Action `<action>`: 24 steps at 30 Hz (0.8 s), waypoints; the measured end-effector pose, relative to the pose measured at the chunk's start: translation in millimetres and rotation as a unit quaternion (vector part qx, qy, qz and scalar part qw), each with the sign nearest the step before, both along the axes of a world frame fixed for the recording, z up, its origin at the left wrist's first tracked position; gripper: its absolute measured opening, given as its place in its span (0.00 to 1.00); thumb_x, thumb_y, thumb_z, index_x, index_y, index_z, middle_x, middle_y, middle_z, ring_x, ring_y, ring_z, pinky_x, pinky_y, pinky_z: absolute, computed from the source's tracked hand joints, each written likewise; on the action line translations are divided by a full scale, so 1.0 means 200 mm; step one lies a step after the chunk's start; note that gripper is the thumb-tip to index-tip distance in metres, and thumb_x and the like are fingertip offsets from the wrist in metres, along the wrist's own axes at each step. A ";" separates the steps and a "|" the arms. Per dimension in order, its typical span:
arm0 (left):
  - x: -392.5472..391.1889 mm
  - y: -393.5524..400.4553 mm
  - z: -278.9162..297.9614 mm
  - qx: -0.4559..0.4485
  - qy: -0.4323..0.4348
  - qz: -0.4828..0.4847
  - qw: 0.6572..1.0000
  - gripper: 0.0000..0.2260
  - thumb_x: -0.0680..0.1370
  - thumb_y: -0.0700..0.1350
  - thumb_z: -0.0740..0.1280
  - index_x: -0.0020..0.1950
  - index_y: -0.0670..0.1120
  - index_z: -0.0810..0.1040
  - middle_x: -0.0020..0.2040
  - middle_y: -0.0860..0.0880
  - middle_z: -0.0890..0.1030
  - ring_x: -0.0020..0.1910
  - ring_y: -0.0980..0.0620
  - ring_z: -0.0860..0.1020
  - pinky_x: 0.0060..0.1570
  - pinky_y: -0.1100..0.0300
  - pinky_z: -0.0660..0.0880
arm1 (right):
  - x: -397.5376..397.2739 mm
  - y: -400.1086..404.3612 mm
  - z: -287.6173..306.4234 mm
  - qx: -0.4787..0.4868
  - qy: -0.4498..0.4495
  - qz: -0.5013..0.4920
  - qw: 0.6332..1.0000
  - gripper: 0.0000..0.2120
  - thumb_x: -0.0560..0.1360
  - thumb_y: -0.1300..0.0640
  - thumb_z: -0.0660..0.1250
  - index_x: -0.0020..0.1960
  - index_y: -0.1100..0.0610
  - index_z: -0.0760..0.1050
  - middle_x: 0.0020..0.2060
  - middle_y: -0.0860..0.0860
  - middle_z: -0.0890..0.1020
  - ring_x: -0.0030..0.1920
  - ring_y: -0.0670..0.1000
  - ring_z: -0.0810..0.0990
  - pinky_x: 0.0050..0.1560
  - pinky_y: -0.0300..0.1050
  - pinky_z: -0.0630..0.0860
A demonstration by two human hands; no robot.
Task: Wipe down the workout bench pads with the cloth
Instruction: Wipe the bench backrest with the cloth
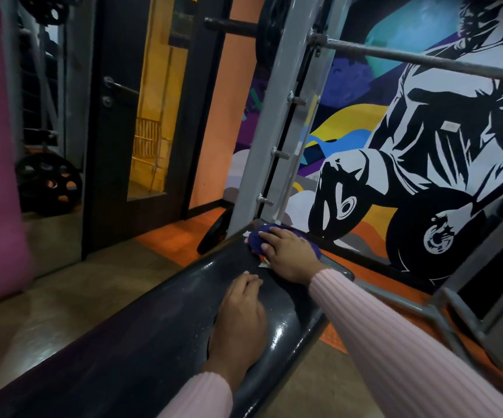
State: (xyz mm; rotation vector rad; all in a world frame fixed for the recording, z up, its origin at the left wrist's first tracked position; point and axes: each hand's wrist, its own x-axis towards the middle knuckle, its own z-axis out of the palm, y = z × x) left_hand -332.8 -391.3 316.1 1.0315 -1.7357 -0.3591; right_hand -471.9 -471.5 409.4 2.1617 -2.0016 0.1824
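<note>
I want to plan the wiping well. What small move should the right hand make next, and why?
Probably draw the cloth back along the pad toward the left hand. The right hand presses the cloth flat at the pad's far end, beside the rack post, so no pad remains ahead. The long stretch nearer the camera shows specks.

The right hand [289,254] covers most of the cloth [256,236]. The bench pad [153,327] runs off the bottom edge, below the cloth.
</note>
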 end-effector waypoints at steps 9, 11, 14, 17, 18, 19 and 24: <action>0.01 0.00 0.00 0.004 0.026 0.009 1.000 0.16 0.76 0.33 0.59 0.62 0.39 0.77 0.63 0.46 0.75 0.65 0.52 0.71 0.65 0.65 0.63 | -0.13 0.15 -0.01 0.031 0.007 0.044 0.999 0.21 0.82 0.47 0.50 0.76 0.44 0.58 0.77 0.45 0.56 0.77 0.49 0.53 0.74 0.57 0.54; 0.01 0.00 0.00 0.005 0.030 0.012 0.999 0.16 0.76 0.32 0.59 0.62 0.39 0.77 0.63 0.46 0.76 0.65 0.52 0.72 0.65 0.67 0.61 | -0.12 0.07 0.01 0.028 0.006 0.006 1.000 0.22 0.82 0.47 0.49 0.76 0.45 0.57 0.77 0.47 0.56 0.76 0.51 0.54 0.73 0.58 0.55; 0.00 0.00 0.00 0.007 0.034 0.023 0.999 0.16 0.76 0.32 0.59 0.62 0.39 0.78 0.62 0.47 0.76 0.65 0.53 0.72 0.64 0.70 0.58 | 0.00 -0.03 0.00 0.042 0.022 -0.014 0.999 0.23 0.82 0.48 0.48 0.77 0.47 0.54 0.78 0.48 0.54 0.77 0.53 0.52 0.73 0.60 0.53; 0.00 0.00 0.01 -0.002 0.037 0.025 0.999 0.16 0.76 0.33 0.59 0.61 0.40 0.78 0.62 0.46 0.77 0.64 0.53 0.72 0.64 0.68 0.62 | 0.09 0.01 -0.05 0.047 0.043 0.027 0.998 0.23 0.83 0.48 0.47 0.77 0.46 0.53 0.78 0.47 0.52 0.77 0.52 0.49 0.74 0.59 0.50; 0.00 0.00 0.01 -0.008 0.037 0.020 0.999 0.16 0.76 0.34 0.59 0.61 0.41 0.78 0.61 0.46 0.77 0.63 0.52 0.73 0.64 0.66 0.64 | 0.08 0.05 -0.05 0.048 0.042 0.044 0.997 0.23 0.83 0.48 0.47 0.77 0.46 0.53 0.78 0.46 0.52 0.77 0.51 0.48 0.75 0.58 0.49; 0.01 0.00 0.00 -0.011 0.036 0.015 0.999 0.17 0.76 0.35 0.58 0.61 0.41 0.78 0.61 0.46 0.77 0.63 0.52 0.73 0.65 0.64 0.66 | 0.06 0.10 -0.06 0.047 0.040 0.058 0.996 0.23 0.83 0.48 0.48 0.77 0.45 0.53 0.78 0.46 0.52 0.77 0.51 0.48 0.75 0.58 0.49; 0.00 -0.01 0.00 -0.009 0.035 0.013 0.999 0.19 0.73 0.38 0.54 0.59 0.37 0.79 0.58 0.43 0.78 0.61 0.47 0.75 0.64 0.58 0.69 | -0.05 0.14 -0.04 0.035 0.016 0.037 0.999 0.22 0.82 0.47 0.49 0.76 0.45 0.56 0.77 0.45 0.54 0.77 0.51 0.50 0.74 0.58 0.50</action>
